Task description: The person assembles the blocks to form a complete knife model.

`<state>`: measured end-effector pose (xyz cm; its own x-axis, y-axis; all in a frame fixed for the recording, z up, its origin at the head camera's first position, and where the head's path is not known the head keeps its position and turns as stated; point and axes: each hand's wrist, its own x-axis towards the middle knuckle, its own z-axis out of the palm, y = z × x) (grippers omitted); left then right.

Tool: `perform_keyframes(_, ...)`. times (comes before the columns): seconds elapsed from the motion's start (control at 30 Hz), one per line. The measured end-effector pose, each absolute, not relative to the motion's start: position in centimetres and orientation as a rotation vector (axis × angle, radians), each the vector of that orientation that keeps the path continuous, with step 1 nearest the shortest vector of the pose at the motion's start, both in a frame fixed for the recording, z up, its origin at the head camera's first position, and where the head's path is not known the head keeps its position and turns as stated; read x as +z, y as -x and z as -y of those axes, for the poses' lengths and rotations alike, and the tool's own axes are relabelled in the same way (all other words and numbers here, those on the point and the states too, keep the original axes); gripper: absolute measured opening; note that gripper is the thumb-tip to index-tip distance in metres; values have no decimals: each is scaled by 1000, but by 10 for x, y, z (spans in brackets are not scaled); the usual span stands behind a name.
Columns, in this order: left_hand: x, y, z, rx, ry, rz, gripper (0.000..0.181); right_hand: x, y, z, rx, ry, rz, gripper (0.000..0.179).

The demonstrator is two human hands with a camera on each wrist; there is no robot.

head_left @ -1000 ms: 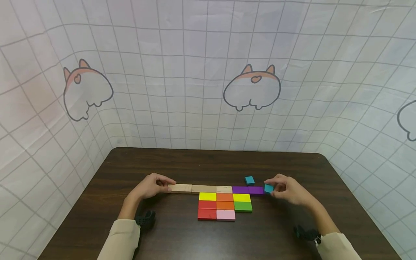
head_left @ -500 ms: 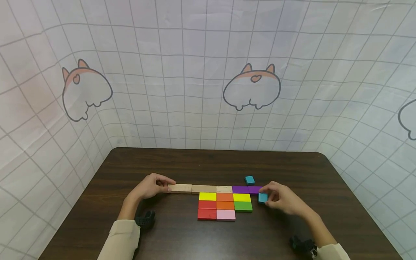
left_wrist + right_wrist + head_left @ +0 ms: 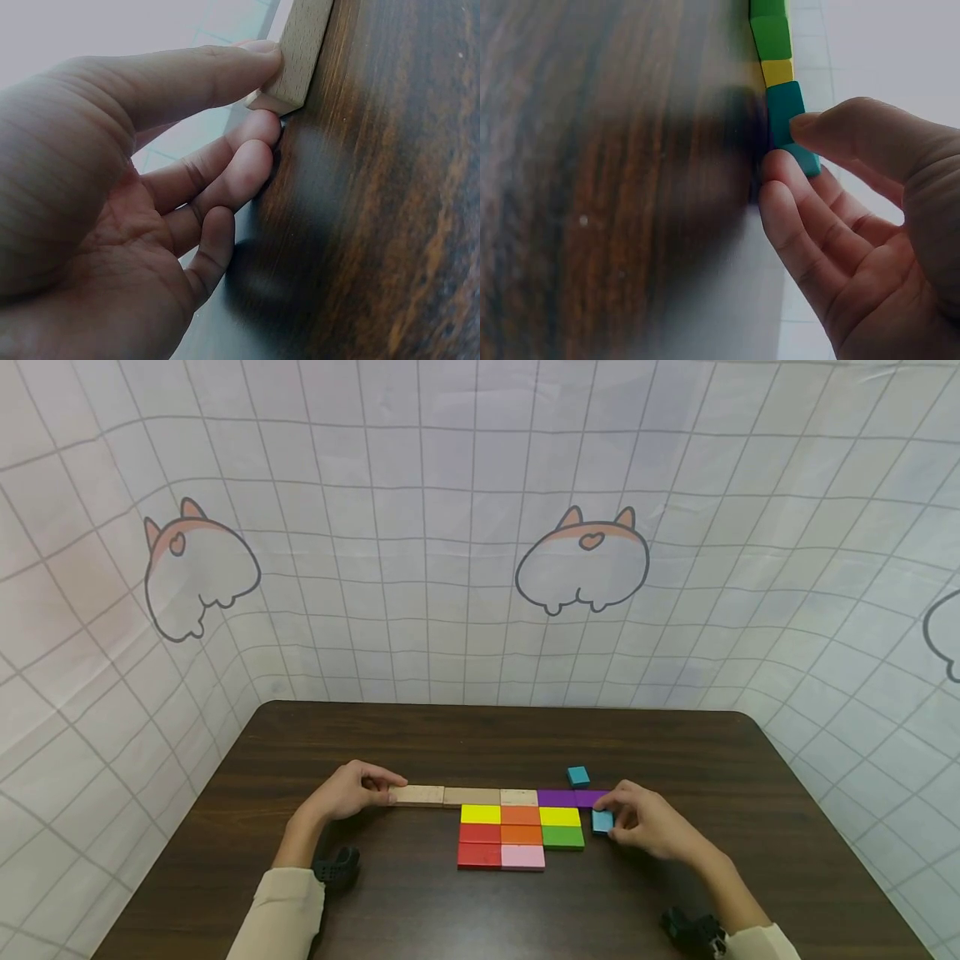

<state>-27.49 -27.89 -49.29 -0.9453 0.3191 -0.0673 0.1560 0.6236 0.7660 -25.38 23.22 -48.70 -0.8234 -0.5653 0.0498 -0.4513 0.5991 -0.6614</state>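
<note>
My left hand pinches the outer end of a plain wooden block, the leftmost in a flat row. In the left wrist view its thumb lies along the side of that wooden block, and the index finger is mostly hidden. My right hand holds a small blue block between thumb and fingers, just in front of the purple blocks and right of the yellow and green ones. The right wrist view shows the thumb against the blue block, with a yellow block behind it.
In front of the row lie red, orange, pink, yellow and green blocks, edge to edge. Another blue block sits behind the purple pair. The dark wooden table meets a white grid curtain.
My right hand has brought the blue block from the right end of the purple pair toward me and leftward, nearer the yellow and green blocks. My left hand has stayed in place.
</note>
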Motion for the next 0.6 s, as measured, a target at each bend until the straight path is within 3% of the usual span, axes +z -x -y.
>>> perform_keyframes(0.6, -493, 274, 278, 1220, -392, -2650, 22, -484, 254, -232, -942, 789, -2703, 19)
